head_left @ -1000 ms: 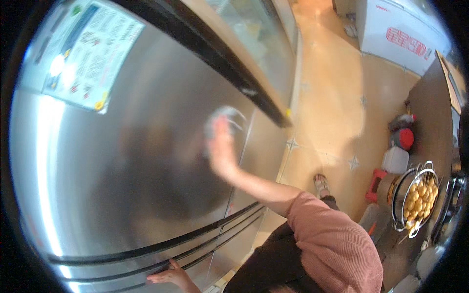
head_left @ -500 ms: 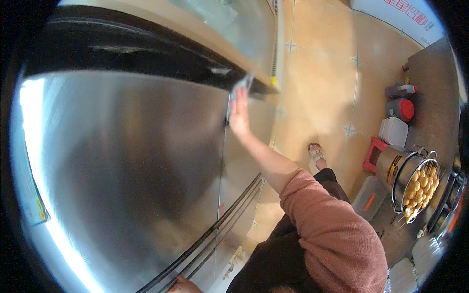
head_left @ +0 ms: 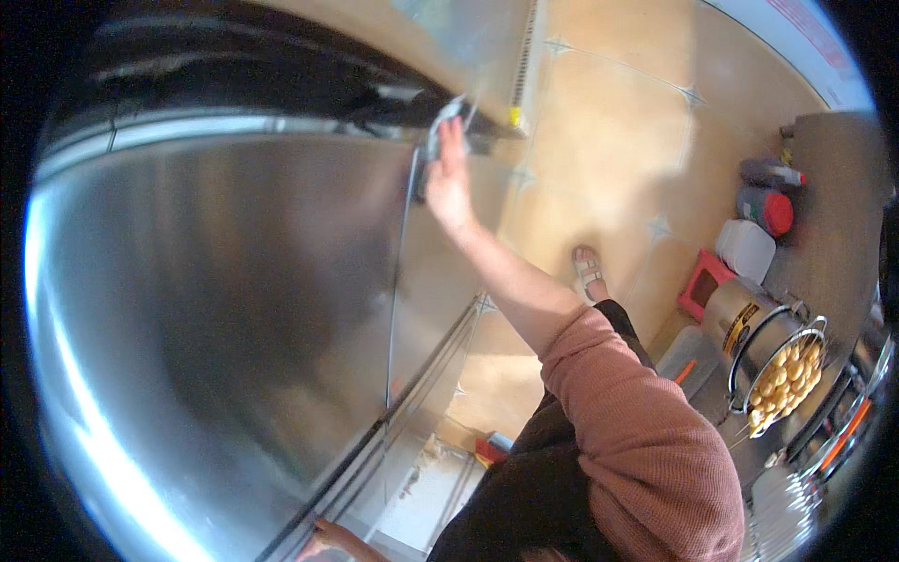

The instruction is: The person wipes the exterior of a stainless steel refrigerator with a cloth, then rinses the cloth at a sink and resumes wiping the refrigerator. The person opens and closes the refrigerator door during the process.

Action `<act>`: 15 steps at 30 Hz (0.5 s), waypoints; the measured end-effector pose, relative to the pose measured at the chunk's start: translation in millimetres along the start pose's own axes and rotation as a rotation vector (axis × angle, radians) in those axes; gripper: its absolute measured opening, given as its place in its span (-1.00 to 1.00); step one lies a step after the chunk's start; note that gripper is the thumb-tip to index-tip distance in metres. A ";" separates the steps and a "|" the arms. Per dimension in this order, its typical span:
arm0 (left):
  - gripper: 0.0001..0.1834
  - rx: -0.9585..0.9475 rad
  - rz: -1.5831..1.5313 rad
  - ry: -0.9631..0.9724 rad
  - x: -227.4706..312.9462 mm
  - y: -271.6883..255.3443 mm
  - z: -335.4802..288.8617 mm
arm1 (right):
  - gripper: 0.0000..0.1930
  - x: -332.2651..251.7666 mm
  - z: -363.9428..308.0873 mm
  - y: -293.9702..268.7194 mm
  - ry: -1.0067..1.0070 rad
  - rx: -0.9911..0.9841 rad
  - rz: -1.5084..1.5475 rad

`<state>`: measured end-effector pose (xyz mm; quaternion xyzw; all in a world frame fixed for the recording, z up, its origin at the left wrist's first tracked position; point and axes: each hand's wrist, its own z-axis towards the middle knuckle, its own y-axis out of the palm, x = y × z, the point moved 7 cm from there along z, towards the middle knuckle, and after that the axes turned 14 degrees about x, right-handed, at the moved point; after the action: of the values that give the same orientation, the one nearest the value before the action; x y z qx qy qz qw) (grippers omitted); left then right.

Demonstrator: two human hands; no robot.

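Observation:
My right hand (head_left: pixel 448 187) reaches far forward with its fingers pressed on a pale grey cloth (head_left: pixel 448 126). The cloth lies at the far right corner of a broad stainless steel surface (head_left: pixel 253 309), close to a dark strip below a glass-fronted case (head_left: pixel 449 42). Low in the view, my left hand (head_left: pixel 335 541) is beside the near edge of the steel surface, at its dark rails (head_left: pixel 361 468). It seems to touch that edge, fingers apart and nothing visible in them; part of it is cut off.
On the right, a shelf or bench (head_left: pixel 833 215) runs beside a steel pot (head_left: pixel 744 323) and a wire strainer of round yellowish balls (head_left: pixel 787 384). Near it stand a red-lidded jar (head_left: pixel 775 214), a white tub (head_left: pixel 746 248) and a red frame (head_left: pixel 702 283). Tiled floor (head_left: pixel 609 140) lies between.
The view has shifted slightly. My right hand and the cloth have slid a little farther away and left along the far edge. More of my left hand shows at the near edge.

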<state>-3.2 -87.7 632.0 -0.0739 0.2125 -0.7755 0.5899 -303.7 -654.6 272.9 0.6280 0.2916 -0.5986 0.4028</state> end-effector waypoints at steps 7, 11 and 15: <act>0.36 0.114 0.138 0.180 -23.9 5.7 -1.2 | -0.42 47.7 -238.7 -57.4 0.524 -0.568 -0.246; 0.37 0.073 -0.028 0.070 -19.0 8.0 -8.3 | -0.42 43.8 -341.0 -102.8 0.832 -1.114 -0.363; 0.33 0.094 -0.167 0.074 -7.9 3.8 -11.9 | -0.46 -12.6 -378.9 -75.5 0.537 -1.264 -0.075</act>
<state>-1.8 -78.2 620.8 -0.0348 0.1908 -0.8331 0.5180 -173.4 -291.0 258.0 0.3887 0.6959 -0.1507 0.5847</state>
